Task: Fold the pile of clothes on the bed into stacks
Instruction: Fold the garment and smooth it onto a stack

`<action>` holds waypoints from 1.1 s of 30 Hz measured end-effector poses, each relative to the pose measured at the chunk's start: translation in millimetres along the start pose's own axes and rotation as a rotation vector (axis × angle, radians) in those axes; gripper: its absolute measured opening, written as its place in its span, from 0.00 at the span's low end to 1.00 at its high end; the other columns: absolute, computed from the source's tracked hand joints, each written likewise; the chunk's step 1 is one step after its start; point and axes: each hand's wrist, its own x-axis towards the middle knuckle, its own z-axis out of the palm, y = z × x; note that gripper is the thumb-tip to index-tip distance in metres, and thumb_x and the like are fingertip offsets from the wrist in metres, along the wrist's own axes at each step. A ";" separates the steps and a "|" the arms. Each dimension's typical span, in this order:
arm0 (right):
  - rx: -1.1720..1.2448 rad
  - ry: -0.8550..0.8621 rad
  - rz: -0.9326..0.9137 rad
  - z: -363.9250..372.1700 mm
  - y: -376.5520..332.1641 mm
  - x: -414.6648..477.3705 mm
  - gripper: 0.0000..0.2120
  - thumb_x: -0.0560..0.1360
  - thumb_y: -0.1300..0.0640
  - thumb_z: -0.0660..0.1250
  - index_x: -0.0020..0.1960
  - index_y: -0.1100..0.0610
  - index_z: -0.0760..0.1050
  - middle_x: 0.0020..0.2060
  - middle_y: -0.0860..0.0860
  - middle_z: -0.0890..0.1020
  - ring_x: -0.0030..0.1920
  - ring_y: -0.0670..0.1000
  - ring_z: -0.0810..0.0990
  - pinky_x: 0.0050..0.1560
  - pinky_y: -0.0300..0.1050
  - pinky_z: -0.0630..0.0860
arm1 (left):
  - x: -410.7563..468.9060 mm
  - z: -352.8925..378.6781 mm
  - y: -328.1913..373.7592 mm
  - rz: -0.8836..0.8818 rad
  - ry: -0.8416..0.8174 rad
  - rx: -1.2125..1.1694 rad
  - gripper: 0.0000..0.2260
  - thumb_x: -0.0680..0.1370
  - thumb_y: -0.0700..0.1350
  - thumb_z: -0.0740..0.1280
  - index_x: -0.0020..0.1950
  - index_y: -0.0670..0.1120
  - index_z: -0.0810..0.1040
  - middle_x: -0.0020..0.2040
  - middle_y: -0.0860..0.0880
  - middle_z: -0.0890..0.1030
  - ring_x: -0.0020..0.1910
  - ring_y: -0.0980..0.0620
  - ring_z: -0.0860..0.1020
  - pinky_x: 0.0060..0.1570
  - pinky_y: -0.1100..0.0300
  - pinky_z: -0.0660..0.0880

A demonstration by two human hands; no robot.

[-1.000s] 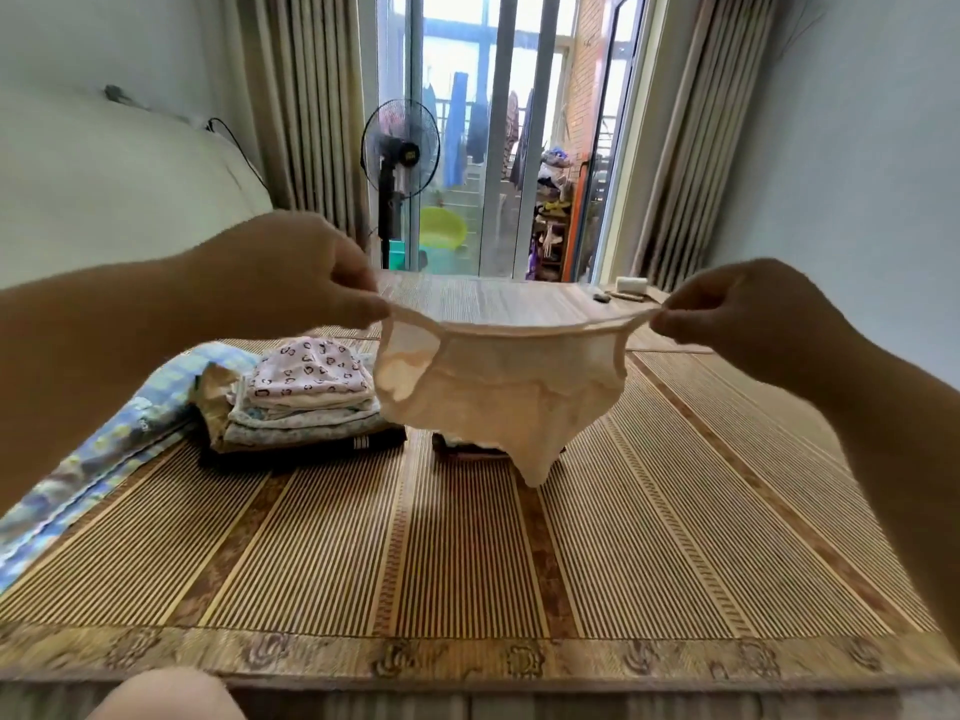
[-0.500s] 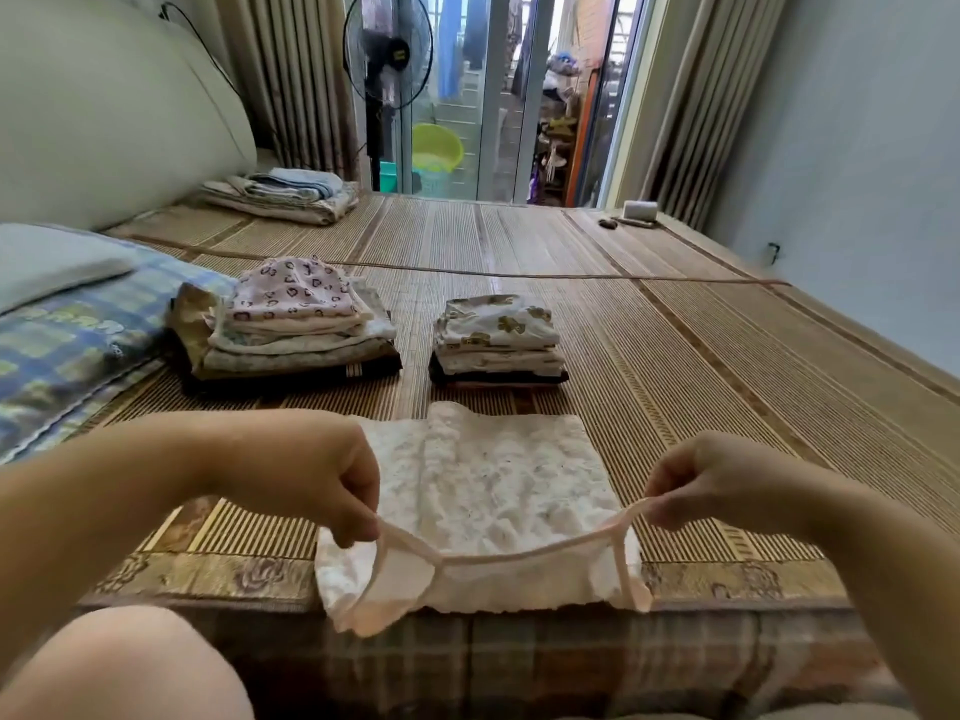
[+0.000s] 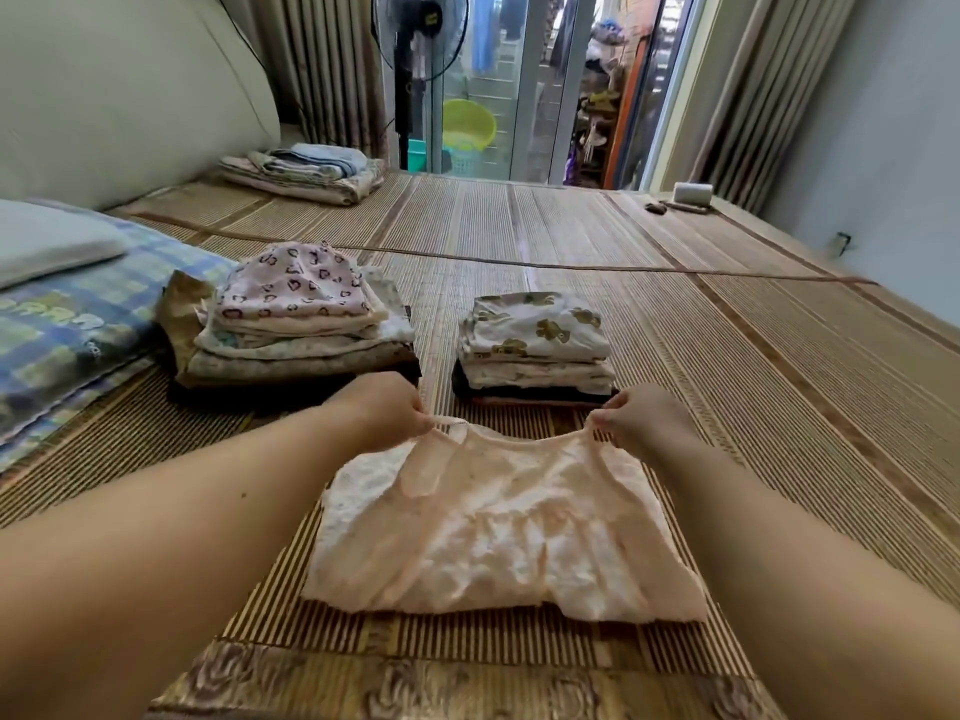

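Left hand and right hand are pinched on the far corners of a garment spread on the mat; folding it in half is judged next.

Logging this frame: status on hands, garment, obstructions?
Both pinching: left hand and right hand on peach garment far edge. Garment flat over white cloth on mat. Beyond it: heart-print stack, bear-print stack.

Left hand and right hand each pinch a far corner of a peach garment spread on the bamboo mat, with two folded stacks just beyond the grips.
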 end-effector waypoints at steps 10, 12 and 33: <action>-0.044 -0.186 -0.159 90.5 1.3 -103.1 0.27 0.79 0.40 0.50 0.76 0.45 0.52 0.75 0.46 0.57 0.76 0.52 0.53 0.74 0.61 0.49 | -49.1 71.6 -30.8 0.246 -0.362 0.140 0.39 0.73 0.68 0.61 0.77 0.63 0.43 0.78 0.57 0.37 0.76 0.54 0.36 0.76 0.44 0.45; -0.160 -0.211 -0.109 110.7 5.5 -110.6 0.32 0.77 0.33 0.46 0.77 0.43 0.45 0.78 0.45 0.45 0.77 0.51 0.42 0.72 0.63 0.40 | -52.7 75.3 -39.5 0.241 -0.393 0.169 0.40 0.73 0.69 0.61 0.76 0.64 0.39 0.77 0.57 0.35 0.77 0.53 0.37 0.76 0.45 0.45; -0.322 -0.433 -0.702 54.9 41.8 -155.6 0.32 0.64 0.30 0.62 0.67 0.36 0.68 0.65 0.31 0.65 0.68 0.36 0.63 0.71 0.39 0.60 | -104.6 65.8 -49.5 0.559 -0.328 0.130 0.28 0.75 0.57 0.67 0.74 0.60 0.63 0.76 0.64 0.57 0.75 0.62 0.53 0.74 0.60 0.48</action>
